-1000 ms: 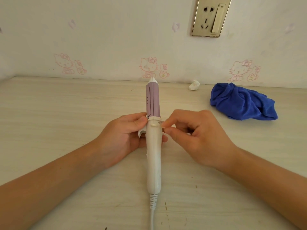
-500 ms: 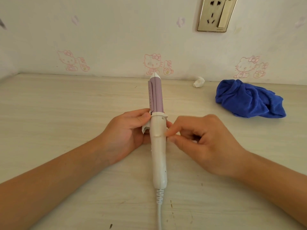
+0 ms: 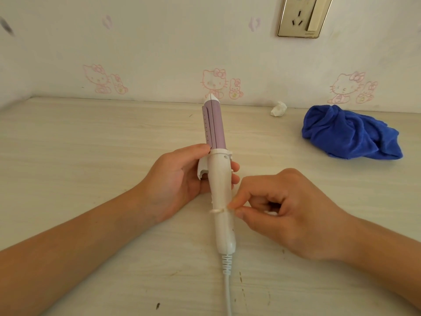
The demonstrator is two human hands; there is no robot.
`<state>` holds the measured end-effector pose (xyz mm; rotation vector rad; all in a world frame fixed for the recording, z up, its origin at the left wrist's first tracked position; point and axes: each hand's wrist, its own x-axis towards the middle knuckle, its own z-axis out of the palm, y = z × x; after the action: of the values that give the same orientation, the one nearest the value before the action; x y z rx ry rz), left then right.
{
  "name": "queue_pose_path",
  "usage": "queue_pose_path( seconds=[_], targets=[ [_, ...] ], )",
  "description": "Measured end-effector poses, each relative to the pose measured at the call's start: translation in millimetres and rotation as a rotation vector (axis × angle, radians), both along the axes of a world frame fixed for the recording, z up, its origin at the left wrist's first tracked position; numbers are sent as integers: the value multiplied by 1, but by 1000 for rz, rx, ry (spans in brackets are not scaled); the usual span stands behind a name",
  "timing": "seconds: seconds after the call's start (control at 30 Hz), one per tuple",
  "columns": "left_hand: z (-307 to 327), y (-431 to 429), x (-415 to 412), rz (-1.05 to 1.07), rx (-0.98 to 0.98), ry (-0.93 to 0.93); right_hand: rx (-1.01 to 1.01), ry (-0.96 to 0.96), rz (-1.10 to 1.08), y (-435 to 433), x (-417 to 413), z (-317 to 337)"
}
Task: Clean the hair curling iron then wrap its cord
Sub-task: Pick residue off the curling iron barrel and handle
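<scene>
The curling iron (image 3: 220, 185) has a white handle and a purple barrel that points away from me toward the wall. My left hand (image 3: 180, 181) grips the handle just below the barrel, fingers wrapped round behind it. My right hand (image 3: 282, 213) pinches a thin white band (image 3: 217, 210) that lies across the middle of the handle, thumb and forefinger closed on its right end. The white cord (image 3: 227, 290) leaves the handle's base and runs off the bottom edge of the view.
A crumpled blue cloth (image 3: 350, 135) lies on the wooden tabletop (image 3: 79, 167) at the right. A small white wad (image 3: 279, 108) sits by the wall. A wall socket (image 3: 303, 17) is mounted above, at the upper right.
My right hand has slid down from the collar near the barrel to the middle of the handle, drawing the thin white band with it. The left hand keeps its grip.
</scene>
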<state>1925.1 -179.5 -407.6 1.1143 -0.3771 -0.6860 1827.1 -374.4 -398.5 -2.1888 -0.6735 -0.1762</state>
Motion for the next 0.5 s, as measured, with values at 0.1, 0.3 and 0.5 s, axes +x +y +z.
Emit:
queue_pose_path(
  seconds=[0.1, 0.3, 0.5],
  targets=[
    [-3, -2, -1, 54, 37, -36, 15, 33, -13, -1, 0, 1],
    [-5, -1, 1, 94, 42, -54, -12, 76, 65, 0, -5, 2],
    [-3, -2, 0, 96, 28, -21, -63, 106, 137, 0, -7, 5]
  ],
)
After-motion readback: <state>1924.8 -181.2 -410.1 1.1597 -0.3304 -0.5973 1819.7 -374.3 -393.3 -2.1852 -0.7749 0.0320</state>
